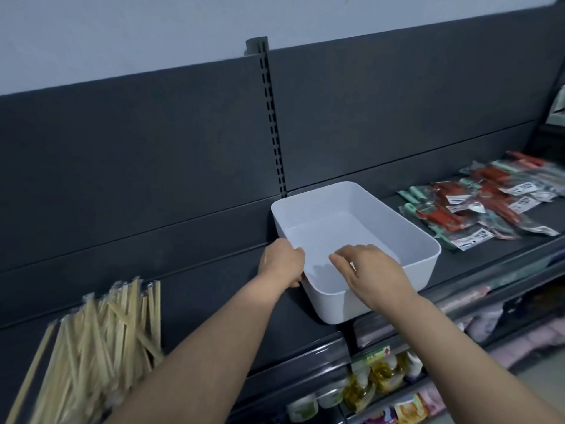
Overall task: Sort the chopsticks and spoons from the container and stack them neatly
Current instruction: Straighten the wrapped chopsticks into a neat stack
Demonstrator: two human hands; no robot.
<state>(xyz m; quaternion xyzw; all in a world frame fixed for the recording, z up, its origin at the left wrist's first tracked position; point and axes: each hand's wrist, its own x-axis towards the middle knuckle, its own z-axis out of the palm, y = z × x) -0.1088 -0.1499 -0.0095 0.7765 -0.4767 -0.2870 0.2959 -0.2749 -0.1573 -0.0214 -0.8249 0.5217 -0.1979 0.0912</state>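
wrapped chopsticks [101, 341] left of white container [423, 263], packaged spoons [477, 211] right

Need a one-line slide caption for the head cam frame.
Left hand grips the white container, right hand above it; wrapped chopsticks lie left, packaged spoons right, on a dark shelf.

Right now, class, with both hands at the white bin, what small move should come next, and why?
Probably let go of the bin and reach the left hand to the chopsticks. The bin looks empty, the left hand grips its rim, the right hand hovers over it holding nothing, and the chopsticks lie crossed in a loose pile, not yet neat.
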